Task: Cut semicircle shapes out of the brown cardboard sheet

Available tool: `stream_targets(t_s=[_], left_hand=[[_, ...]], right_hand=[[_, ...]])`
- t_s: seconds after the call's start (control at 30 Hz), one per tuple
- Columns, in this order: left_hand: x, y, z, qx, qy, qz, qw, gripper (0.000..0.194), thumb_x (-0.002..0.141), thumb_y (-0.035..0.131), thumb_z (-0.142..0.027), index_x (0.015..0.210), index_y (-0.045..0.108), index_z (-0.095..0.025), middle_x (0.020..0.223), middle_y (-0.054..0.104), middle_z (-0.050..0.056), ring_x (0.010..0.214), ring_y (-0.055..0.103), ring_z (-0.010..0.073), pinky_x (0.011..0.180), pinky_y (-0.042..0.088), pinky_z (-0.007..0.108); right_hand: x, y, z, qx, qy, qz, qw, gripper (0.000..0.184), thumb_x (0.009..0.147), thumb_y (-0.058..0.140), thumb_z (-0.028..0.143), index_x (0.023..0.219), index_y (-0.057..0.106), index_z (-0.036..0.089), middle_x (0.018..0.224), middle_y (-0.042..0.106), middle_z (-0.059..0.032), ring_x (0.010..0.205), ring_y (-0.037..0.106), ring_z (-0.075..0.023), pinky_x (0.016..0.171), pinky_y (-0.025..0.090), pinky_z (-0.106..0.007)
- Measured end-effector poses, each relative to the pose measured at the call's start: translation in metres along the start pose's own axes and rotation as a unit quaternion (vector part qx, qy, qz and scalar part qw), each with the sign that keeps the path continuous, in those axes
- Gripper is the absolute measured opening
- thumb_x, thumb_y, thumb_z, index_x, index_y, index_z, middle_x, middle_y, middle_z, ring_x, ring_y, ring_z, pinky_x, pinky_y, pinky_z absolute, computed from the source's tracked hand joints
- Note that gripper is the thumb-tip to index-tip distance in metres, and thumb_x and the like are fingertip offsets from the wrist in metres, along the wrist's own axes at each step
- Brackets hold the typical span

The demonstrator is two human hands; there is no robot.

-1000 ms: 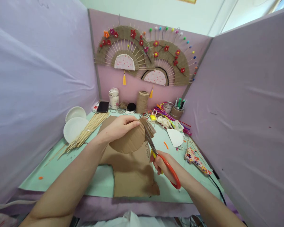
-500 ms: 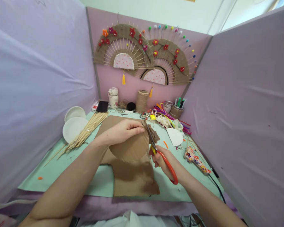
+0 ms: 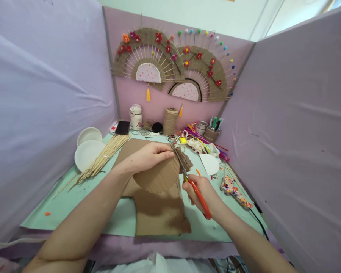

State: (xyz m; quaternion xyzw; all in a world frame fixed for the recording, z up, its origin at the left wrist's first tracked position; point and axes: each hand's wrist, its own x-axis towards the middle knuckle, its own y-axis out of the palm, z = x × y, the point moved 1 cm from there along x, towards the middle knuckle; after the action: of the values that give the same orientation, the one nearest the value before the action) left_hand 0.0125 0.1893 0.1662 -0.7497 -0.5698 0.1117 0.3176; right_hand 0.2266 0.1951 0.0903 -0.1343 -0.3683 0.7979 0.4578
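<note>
My left hand [image 3: 150,155] holds one rounded cardboard piece [image 3: 156,177], over a larger cardboard sheet [image 3: 160,218], my right hand [image 3: 208,191] grips red-handled scissors [image 3: 199,198], blades at the piece's right edge, their exact bite unclear.

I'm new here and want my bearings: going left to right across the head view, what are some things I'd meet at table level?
Orange scrap, front white plate, left hand, red-handled scissors, flower-patterned corded tool.

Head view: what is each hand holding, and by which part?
Left hand: the cardboard disc, grip near its far edge. Right hand: the scissors, grip on the handles.
</note>
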Motion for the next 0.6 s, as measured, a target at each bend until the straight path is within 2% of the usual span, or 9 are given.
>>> stream_targets(t_s=[0.23,0.43,0.53,0.6], left_hand=[[0.001,0.002,0.001,-0.008,-0.002,0.003,1.0,0.034,0.088,0.046,-0.046,0.076,0.059,-0.017,0.079,0.058,-0.002,0.076,0.049,0.0147,0.068,0.038,0.024],[0.0,0.01,0.011,-0.041,-0.006,-0.002,0.999,0.033,0.087,0.048,-0.046,0.078,0.062,-0.017,0.08,0.061,-0.001,0.076,0.052,0.0151,0.068,0.039,0.025],[0.002,0.019,0.026,-0.116,-0.042,-0.041,0.991,0.034,0.084,0.053,-0.049,0.079,0.064,-0.017,0.08,0.063,0.0,0.075,0.054,0.0156,0.067,0.04,0.025],[0.005,0.026,0.036,-0.213,-0.068,-0.103,0.969,0.034,0.08,0.059,-0.05,0.084,0.067,-0.017,0.084,0.065,0.002,0.076,0.056,0.0157,0.067,0.041,0.025]], right_hand=[[0.002,0.001,-0.004,0.016,0.02,0.007,1.0,0.044,0.083,0.043,0.059,0.059,0.039,0.023,0.041,0.046,0.0017,0.036,0.044,-0.0121,0.039,0.031,-0.023],[0.0,0.007,-0.008,0.129,0.066,-0.009,0.989,0.051,0.077,0.048,0.068,0.055,0.037,0.023,0.036,0.039,0.0044,0.03,0.039,-0.0109,0.032,0.027,-0.023],[0.001,0.006,-0.01,0.198,0.119,-0.025,0.973,0.05,0.076,0.05,0.068,0.058,0.042,0.022,0.037,0.04,0.0049,0.028,0.039,-0.011,0.03,0.028,-0.023],[0.007,0.005,-0.013,0.232,0.141,-0.035,0.962,0.049,0.077,0.049,0.068,0.06,0.046,0.021,0.038,0.042,0.0047,0.028,0.039,-0.0109,0.029,0.028,-0.023]])
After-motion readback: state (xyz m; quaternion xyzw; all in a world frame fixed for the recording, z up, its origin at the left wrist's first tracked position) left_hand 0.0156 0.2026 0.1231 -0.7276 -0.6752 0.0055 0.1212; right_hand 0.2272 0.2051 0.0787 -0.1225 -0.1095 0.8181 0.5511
